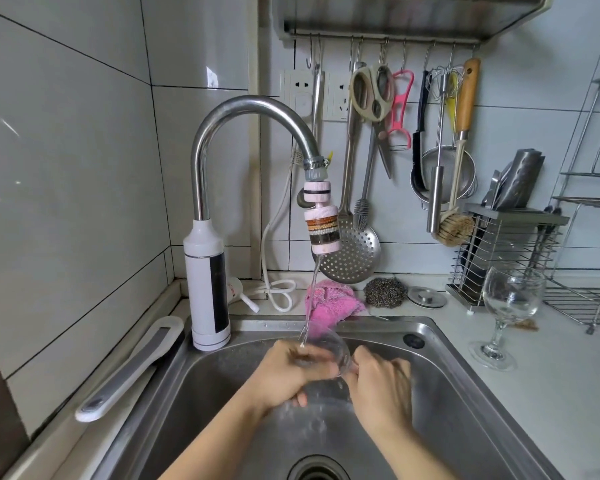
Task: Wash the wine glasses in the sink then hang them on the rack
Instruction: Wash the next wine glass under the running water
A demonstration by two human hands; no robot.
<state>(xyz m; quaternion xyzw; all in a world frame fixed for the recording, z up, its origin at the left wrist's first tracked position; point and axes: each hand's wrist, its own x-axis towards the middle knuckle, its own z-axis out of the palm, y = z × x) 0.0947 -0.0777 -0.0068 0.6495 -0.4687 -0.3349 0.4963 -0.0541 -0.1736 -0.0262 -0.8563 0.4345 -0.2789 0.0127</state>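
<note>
wine glass: smeared and hard to trace under the running water; stem and foot hidden inside the right hand.
left hand: fingers mostly out of sight beneath the bowl.
sink drain: cut by the bottom edge.
wire rack: cut by the right edge.

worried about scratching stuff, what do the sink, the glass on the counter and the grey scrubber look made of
Sink: looks like brushed stainless steel, dull grey sheen with soft reflections. Counter wine glass: clear glass probably, see-through with bright glints. Scrubber: likely steel wool, a grey wiry tangle.

A home kitchen: steel sink, tiled walls, hanging utensils.
</note>
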